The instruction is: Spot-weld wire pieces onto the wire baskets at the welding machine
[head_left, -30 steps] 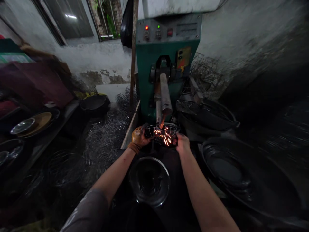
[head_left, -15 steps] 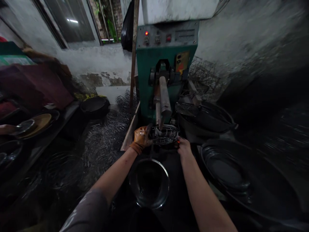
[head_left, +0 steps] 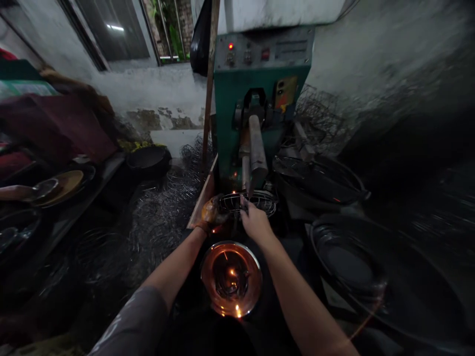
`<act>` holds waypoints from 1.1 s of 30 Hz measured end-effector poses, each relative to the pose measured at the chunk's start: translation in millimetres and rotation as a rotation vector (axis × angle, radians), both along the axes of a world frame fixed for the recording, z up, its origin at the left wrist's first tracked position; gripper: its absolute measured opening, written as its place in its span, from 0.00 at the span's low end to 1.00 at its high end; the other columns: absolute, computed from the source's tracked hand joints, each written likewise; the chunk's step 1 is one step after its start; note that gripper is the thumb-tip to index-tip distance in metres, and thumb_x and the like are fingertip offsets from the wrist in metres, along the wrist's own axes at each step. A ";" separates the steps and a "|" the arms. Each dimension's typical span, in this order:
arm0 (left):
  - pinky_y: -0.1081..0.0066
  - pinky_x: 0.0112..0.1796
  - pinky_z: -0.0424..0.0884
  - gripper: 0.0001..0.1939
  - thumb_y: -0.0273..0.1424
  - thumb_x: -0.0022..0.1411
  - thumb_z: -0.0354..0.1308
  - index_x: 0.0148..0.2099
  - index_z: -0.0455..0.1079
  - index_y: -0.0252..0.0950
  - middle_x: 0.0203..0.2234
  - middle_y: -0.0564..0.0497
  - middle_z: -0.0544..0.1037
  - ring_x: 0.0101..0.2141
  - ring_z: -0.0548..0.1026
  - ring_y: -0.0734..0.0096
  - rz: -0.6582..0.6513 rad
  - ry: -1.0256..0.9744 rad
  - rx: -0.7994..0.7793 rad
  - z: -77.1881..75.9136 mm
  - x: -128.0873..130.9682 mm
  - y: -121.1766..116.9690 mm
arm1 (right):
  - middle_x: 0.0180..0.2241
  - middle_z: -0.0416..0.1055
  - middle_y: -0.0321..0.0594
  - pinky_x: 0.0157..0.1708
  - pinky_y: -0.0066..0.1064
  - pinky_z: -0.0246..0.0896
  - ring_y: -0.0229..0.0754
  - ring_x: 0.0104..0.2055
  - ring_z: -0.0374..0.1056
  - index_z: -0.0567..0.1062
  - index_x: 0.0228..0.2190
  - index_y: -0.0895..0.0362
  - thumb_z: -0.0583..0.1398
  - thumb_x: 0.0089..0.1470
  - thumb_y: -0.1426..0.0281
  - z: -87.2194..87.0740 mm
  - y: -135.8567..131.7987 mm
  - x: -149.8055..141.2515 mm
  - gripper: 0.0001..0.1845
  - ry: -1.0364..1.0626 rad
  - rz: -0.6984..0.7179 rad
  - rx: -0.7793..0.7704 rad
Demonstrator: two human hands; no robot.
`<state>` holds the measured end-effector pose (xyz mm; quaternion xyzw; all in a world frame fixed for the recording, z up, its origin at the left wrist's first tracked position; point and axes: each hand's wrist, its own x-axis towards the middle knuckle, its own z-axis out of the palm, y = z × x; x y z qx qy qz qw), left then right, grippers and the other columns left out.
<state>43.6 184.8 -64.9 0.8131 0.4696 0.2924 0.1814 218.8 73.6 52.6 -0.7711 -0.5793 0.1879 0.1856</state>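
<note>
My left hand point(head_left: 212, 209), in an orange-brown glove, is closed on the left side of a round wire basket point(head_left: 267, 201). The basket sits at the lower tip of the spot welder's electrode arms point(head_left: 257, 153). My bare right hand point(head_left: 255, 220) is at the front of the basket, just below the electrode tip. Its fingers are pinched together; what they hold is too small to make out. Orange sparks fly around the basket. Below my hands, a shiny metal bowl point(head_left: 256, 269) reflects their glow and holds small dark pieces.
The green spot welder point(head_left: 226, 99) stands ahead with its red lamp lit. Wire frames point(head_left: 156, 207) lie heaped at left. At right are a wide dark pan point(head_left: 408, 277) and another dark basin point(head_left: 356, 198). Another person's hand point(head_left: 17, 193) is at far left near a glass-like dish.
My right hand has moved left from the basket's right side to its front, under the electrode tip. Sparks have appeared, and the bowl now glows orange. The basket has shifted slightly leftward.
</note>
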 end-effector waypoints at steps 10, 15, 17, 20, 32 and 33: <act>0.60 0.55 0.74 0.30 0.27 0.65 0.56 0.69 0.66 0.36 0.56 0.41 0.79 0.53 0.78 0.56 -0.025 0.267 0.081 44.0 6.4 -7.6 | 0.40 0.82 0.52 0.41 0.30 0.65 0.48 0.43 0.79 0.79 0.48 0.62 0.53 0.72 0.69 -9.2 8.5 10.2 0.17 -0.141 -0.199 -0.016; 0.57 0.54 0.75 0.35 0.33 0.62 0.61 0.70 0.64 0.34 0.57 0.38 0.77 0.54 0.77 0.51 -0.055 0.356 0.069 56.4 20.4 -10.4 | 0.39 0.81 0.52 0.41 0.30 0.65 0.48 0.43 0.79 0.80 0.46 0.61 0.53 0.71 0.68 -4.5 9.2 19.7 0.16 -0.156 -0.231 -0.063; 0.56 0.53 0.74 0.38 0.37 0.59 0.64 0.70 0.64 0.34 0.58 0.37 0.76 0.54 0.77 0.49 -0.061 0.375 0.066 58.3 23.5 -11.2 | 0.40 0.81 0.53 0.42 0.30 0.65 0.49 0.44 0.79 0.80 0.46 0.61 0.53 0.71 0.68 -3.7 9.3 21.4 0.16 -0.165 -0.243 -0.079; 0.56 0.54 0.73 0.39 0.39 0.59 0.65 0.70 0.64 0.35 0.58 0.37 0.75 0.54 0.76 0.48 -0.049 0.371 0.054 57.2 26.2 -10.7 | 0.41 0.81 0.53 0.43 0.31 0.66 0.48 0.44 0.78 0.79 0.47 0.61 0.52 0.71 0.68 -5.5 9.4 23.5 0.17 -0.161 -0.245 -0.071; 0.53 0.52 0.72 0.42 0.45 0.59 0.66 0.71 0.63 0.35 0.56 0.40 0.78 0.54 0.76 0.45 -0.128 0.409 0.126 80.8 36.8 -16.0 | 0.43 0.81 0.53 0.45 0.32 0.65 0.51 0.48 0.77 0.78 0.52 0.63 0.52 0.70 0.71 -10.8 7.2 43.2 0.18 -0.131 -0.288 -0.077; 0.53 0.52 0.72 0.42 0.46 0.59 0.66 0.71 0.64 0.36 0.56 0.40 0.78 0.53 0.76 0.45 -0.126 0.417 0.130 82.7 39.5 -16.1 | 0.43 0.81 0.53 0.45 0.32 0.65 0.51 0.49 0.77 0.79 0.52 0.63 0.53 0.70 0.71 -11.1 7.5 44.6 0.18 -0.131 -0.289 -0.076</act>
